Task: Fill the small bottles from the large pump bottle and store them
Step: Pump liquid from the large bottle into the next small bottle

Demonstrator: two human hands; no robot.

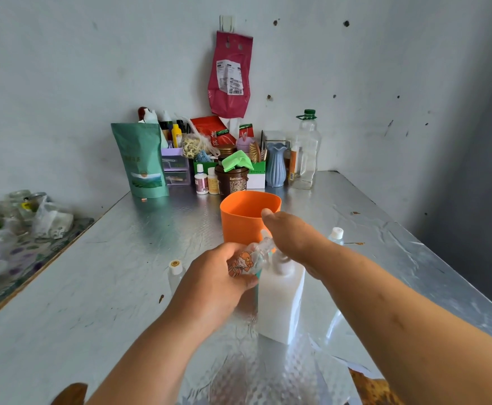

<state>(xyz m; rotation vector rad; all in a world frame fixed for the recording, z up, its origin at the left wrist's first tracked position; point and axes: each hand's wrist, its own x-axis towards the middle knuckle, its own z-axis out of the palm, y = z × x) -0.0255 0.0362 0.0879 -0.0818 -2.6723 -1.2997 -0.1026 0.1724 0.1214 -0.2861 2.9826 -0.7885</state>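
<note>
A small stickered bottle (246, 263) is gripped, tilted, by the left hand (218, 276) at the spout of the large pump bottle (281, 296), whose head is pressed under the flat right hand (293, 236). Liquid may be spilled if mouth and spout misalign. Three small bottles are counted: this one, a capped bottle (175, 271) left of the left hand, and a second capped bottle (336, 235) beyond the right hand. One pump bottle is counted.

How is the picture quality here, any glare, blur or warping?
Head view: the light is soft and even; the shiny table throws pale glare, strongest near and to the right; the small bottle in the left hand is smeared by blur, the right hand on the pump bottle slightly too; the wide lens bows the table edges.
</note>
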